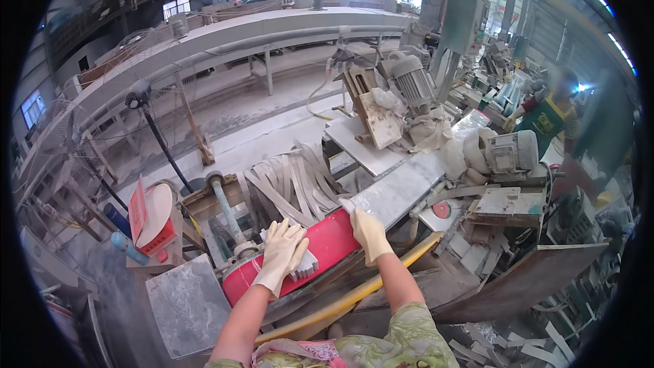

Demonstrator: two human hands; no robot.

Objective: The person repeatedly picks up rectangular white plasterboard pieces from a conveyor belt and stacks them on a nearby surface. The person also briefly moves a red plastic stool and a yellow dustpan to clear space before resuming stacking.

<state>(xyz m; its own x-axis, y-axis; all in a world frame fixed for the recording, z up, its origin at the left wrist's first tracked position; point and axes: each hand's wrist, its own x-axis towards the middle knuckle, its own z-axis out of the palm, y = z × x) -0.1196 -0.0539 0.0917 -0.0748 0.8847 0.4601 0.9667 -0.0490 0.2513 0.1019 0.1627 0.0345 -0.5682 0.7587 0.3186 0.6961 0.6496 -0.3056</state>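
Note:
My left hand (281, 255), in a cream rubber glove, lies over a small stack of thin grey-white tile pieces (304, 267). Its fingers curve across the top of the stack, which rests on a red conveyor belt (334, 237). Farther right, my right hand (370, 235), gloved alike, has its fingers closed at a small pale tile piece (348, 205). That piece lies where the red belt meets a wet, shiny grey bed (402, 191). The glove hides part of it.
Motors (412, 78) and a second motor unit (512, 152) flank the bed. A yellow rail (354, 294) runs along the near side. Loose strips (289, 180) hang beyond the belt. A grey slab (187, 307) lies left. A co-worker (547, 119) stands far right.

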